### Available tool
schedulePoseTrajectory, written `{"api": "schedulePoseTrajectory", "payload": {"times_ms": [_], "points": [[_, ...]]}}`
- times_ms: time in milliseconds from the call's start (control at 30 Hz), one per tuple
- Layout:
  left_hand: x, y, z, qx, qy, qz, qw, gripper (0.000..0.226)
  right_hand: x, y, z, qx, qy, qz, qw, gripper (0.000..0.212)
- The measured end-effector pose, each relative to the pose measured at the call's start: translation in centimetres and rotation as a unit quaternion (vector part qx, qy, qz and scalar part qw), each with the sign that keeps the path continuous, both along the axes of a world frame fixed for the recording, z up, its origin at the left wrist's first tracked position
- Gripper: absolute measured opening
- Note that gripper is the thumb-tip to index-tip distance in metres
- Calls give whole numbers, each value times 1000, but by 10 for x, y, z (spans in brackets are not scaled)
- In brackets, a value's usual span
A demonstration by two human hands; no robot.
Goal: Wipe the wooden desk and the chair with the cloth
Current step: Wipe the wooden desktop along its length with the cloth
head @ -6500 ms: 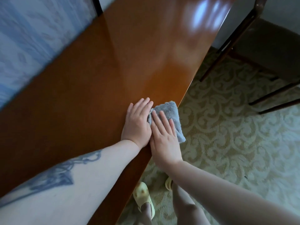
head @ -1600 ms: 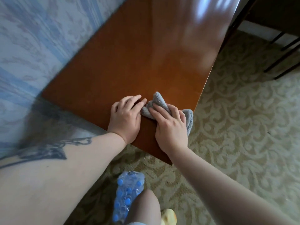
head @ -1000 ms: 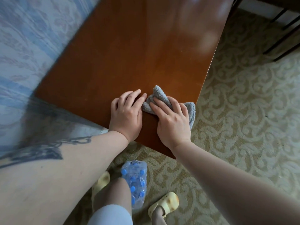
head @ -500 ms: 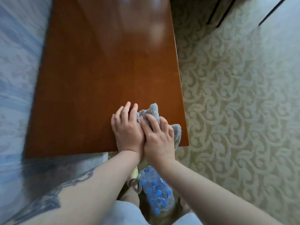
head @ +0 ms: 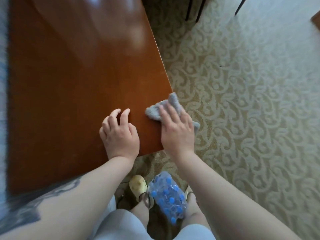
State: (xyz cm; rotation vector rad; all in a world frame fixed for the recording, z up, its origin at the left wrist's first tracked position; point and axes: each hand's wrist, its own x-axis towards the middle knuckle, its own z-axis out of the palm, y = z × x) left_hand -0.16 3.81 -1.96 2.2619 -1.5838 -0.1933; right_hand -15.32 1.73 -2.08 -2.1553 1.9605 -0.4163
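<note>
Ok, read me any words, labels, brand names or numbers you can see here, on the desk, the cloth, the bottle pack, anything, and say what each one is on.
No readable text anywhere.
Glossy brown wooden desk: bare, no label.
Crumpled grey cloth under the right hand: no tag visible.
Shrink-wrapped pack of blue-capped plastic bottles on the floor: any print too blurred to read.
Tattoo on the left forearm: a dark pattern, no letters made out.
Patterned beige carpet: swirls only.

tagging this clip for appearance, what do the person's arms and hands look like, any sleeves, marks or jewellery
Both forearms are bare, no sleeves in view. The left forearm carries a large dark blue-grey tattoo with curling outlines. The left hand and right hand show no gloves, rings or watch; the fingers are short, nails plain as far as visible.
</note>
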Motion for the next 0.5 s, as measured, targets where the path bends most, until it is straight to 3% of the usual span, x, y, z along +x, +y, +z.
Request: {"api": "schedulePoseTrajectory", "payload": {"times_ms": [67,133,233,333,400,467,500], "points": [[0,-1,0,5,-10,0,1000,39,1,15,1,22,-72,-155,985,47],[-2,-2,-1,7,-21,1,1000,40,12,32,4,42,-70,-204,976,49],[-2,-1,0,12,-34,-4,999,40,13,11,14,96,-58,-145,983,52],[-4,-3,3,30,-43,-2,999,40,-10,-46,15,137,-152,-48,978,50],[-4,-3,4,33,-51,0,998,45,-18,-48,12,123,-178,-58,975,48],[-4,-3,4,37,-56,-3,998,49,-4,-8,5,69,-67,-87,992,47],[-4,-3,4,39,-57,-3,998,49,9,15,4,41,-19,-46,998,47]]}}
